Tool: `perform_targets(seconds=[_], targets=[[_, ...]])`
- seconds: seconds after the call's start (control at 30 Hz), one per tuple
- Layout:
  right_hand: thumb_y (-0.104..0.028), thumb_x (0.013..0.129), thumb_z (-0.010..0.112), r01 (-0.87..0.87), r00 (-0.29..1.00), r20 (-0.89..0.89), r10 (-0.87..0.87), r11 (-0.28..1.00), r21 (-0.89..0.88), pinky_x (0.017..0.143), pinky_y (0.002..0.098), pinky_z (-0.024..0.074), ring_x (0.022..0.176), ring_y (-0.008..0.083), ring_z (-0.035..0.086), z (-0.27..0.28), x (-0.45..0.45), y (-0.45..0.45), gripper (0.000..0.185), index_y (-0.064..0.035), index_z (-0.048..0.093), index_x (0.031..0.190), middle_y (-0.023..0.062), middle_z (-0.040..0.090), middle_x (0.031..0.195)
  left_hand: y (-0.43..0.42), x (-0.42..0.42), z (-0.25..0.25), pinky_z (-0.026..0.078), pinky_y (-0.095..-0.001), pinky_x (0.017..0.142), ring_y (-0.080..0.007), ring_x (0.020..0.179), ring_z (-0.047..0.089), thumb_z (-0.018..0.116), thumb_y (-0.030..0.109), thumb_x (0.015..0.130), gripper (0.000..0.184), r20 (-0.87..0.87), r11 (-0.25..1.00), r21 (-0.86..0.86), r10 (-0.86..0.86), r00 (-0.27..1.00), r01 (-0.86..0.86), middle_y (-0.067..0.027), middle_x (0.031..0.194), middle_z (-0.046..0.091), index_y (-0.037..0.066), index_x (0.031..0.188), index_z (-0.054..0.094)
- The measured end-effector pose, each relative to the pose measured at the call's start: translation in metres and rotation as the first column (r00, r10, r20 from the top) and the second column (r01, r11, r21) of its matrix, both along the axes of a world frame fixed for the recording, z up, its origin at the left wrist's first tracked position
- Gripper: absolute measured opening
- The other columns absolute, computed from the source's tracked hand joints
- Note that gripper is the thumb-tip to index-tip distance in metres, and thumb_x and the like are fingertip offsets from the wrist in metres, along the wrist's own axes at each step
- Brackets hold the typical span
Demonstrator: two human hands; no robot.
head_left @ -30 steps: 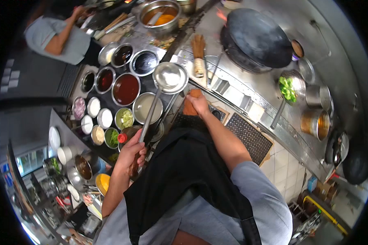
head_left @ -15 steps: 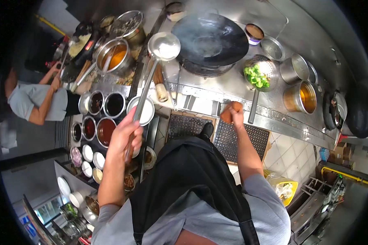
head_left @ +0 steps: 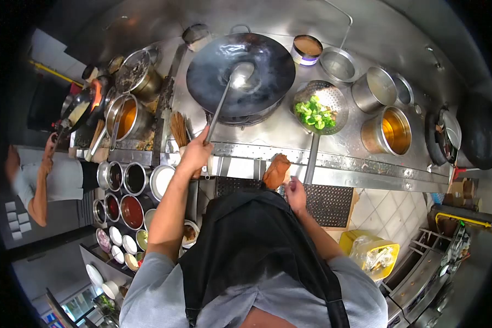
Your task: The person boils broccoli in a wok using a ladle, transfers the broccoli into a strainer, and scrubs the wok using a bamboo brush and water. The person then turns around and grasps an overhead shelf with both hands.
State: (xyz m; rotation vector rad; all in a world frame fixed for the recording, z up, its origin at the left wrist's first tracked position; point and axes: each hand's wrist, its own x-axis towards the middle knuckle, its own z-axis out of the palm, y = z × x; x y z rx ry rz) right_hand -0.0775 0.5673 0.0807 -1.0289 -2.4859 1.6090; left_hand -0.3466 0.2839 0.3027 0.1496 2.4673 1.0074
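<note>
My left hand [head_left: 195, 156] is wrapped round the long handle of a metal ladle [head_left: 241, 75]. The ladle's bowl rests inside a large black wok [head_left: 213, 82], which gives off a little smoke or steam. A crumpled orange-brown cloth [head_left: 277, 170] lies at the counter's front edge. Just below and right of it is my right hand [head_left: 296, 195], its fingers loosely bent and partly apart, with nothing visible in them. Right of the wok, a perforated strainer [head_left: 336, 97] holds green vegetable pieces [head_left: 315, 113], its handle pointing towards me.
A pot of amber liquid [head_left: 373, 135] stands on the right of the counter [head_left: 246, 143]. A bamboo brush [head_left: 179, 130] lies left of the wok. Several sauce containers [head_left: 132, 212] are at my left. Beyond them another person [head_left: 54, 177] works at a wok.
The ladle has gone from upright in front of me down into the wok. The cloth has left my right hand and lies on the counter edge. My view has shifted right.
</note>
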Motion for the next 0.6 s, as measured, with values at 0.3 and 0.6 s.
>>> perform_targets(seconds=[0.3,0.6], targets=[[-0.04,0.103,0.049,0.337,0.915,0.183,-0.36,0.429,-0.838,0.058,0.0282,0.0539,0.074,0.0171,0.065,0.024,0.001,0.095,0.038,-0.0073,0.058,0.119,0.0084,0.068,0.097,-0.009,-0.001,0.007,0.053,-0.039,0.059,-0.0278,0.061,0.067,0.057,0.015,0.095,0.065,0.091,0.998,0.049,-0.029,0.995,0.024,-0.024,0.09,0.07,0.005,0.154,0.033],[-0.012,0.096,0.059,0.237,0.854,0.03,-0.52,0.337,-0.911,0.05,0.0293,0.0466,0.057,0.0138,0.053,0.1,-0.076,0.06,0.02,-0.0106,0.05,0.114,0.0023,0.055,0.074,-0.036,-0.022,-0.005,0.05,-0.0347,0.053,-0.0179,0.055,0.059,0.061,0.016,0.093,0.068,0.115,0.988,0.153,-0.055,0.992,0.037,-0.0134,0.086,0.068,0.008,0.154,0.034]])
